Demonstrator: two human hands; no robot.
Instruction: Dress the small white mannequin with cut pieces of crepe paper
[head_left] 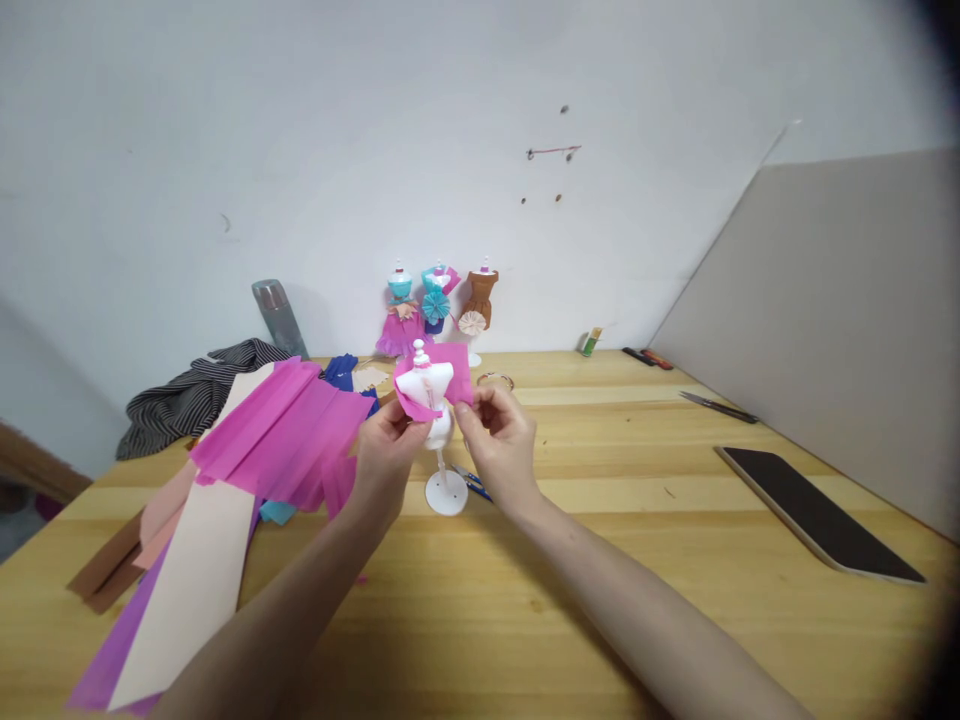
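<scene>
A small white dress form (426,384) stands upright on its round white base (447,493) in front of me. A piece of pink crepe paper (454,370) passes behind its torso, and one end folds across the front at the left. My left hand (388,446) pinches that left end near the form's waist. On the other side, my right hand (498,434) pinches the lower right corner of the same paper. Blue-handled scissors (474,483) lie behind the base, partly hidden by my right hand.
Crepe paper sheets (289,435) pile up at the left, beside a striped cloth (199,392) and a flask (279,318). Dressed forms (480,300) stand along the wall. At right lie a black board (814,510), tweezers (718,407) and a small green item (591,342).
</scene>
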